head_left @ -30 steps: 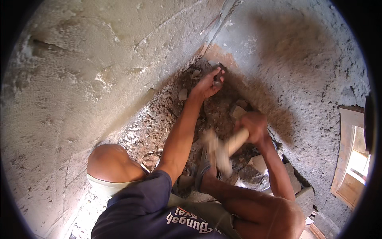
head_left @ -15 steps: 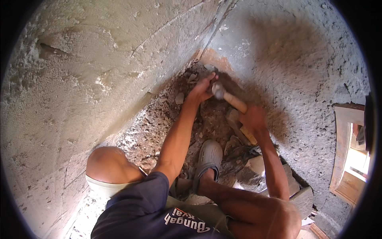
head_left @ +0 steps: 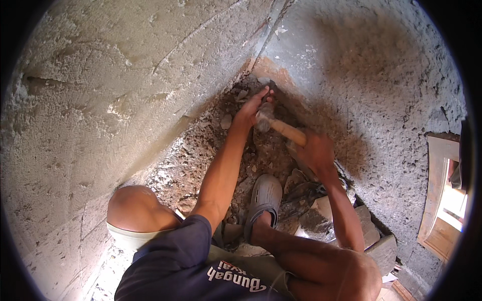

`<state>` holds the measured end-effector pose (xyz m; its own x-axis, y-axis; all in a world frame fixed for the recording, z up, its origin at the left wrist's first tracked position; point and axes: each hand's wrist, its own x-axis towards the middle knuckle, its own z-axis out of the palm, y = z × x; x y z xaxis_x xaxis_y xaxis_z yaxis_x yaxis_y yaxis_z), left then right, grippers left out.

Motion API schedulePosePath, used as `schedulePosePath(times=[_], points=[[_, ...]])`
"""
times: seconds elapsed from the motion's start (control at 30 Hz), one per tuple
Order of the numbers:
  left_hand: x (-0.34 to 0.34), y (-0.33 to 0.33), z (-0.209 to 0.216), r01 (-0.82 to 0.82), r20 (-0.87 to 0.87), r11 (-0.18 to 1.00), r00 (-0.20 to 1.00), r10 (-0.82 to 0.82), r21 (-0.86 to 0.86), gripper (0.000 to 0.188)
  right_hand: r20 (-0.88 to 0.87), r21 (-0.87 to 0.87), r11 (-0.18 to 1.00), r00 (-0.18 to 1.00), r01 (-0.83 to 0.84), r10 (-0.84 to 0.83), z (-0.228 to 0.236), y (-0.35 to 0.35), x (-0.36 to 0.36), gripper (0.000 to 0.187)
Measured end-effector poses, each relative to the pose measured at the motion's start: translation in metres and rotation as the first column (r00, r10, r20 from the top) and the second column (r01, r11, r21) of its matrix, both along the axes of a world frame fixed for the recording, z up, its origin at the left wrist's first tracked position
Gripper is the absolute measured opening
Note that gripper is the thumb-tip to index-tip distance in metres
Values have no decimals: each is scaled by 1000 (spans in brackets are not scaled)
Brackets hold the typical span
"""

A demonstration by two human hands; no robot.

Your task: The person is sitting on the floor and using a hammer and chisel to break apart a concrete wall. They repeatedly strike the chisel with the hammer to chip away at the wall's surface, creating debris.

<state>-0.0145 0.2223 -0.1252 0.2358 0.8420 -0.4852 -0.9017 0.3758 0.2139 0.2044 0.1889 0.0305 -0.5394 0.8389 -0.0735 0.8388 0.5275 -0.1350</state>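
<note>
In the corner where two rough walls meet, my left hand (head_left: 252, 108) is closed round a dark chisel (head_left: 271, 86), as far as its shape shows; part of it is hidden by the fingers. My right hand (head_left: 319, 152) grips a hammer (head_left: 288, 132) by its pale wooden handle. The metal hammer head is close beside the left hand's fingers, at the near end of the chisel. Whether head and chisel touch cannot be made out. Loose soil and rubble (head_left: 193, 160) lie below the hands.
A plastered wall (head_left: 100, 110) rises on the left, a grey pitted wall (head_left: 401, 100) on the right. My foot in a grey clog (head_left: 267, 191) stands on the rubble. Stone blocks (head_left: 321, 215) lie by the right forearm. A wooden frame (head_left: 436, 193) is at far right.
The hammer head has come down and left, nearer to me, and the right hand has shifted slightly. The left hand still grips the chisel in the corner.
</note>
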Motion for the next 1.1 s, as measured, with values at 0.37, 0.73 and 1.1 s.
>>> schedulePosePath(times=[0.37, 0.73, 1.1], points=[[-1, 17, -4, -34, 136, 990, 991, 15, 136, 22, 114, -97, 987, 987, 127, -116, -2, 10, -6, 27], [2, 23, 3, -51, 196, 998, 980, 43, 31, 28, -104, -30, 994, 989, -106, 103, -2, 5, -4, 26], [-6, -1, -28, -3, 98, 1000, 995, 2, 10, 31, -29, -173, 969, 982, 179, -187, -9, -7, -2, 26]])
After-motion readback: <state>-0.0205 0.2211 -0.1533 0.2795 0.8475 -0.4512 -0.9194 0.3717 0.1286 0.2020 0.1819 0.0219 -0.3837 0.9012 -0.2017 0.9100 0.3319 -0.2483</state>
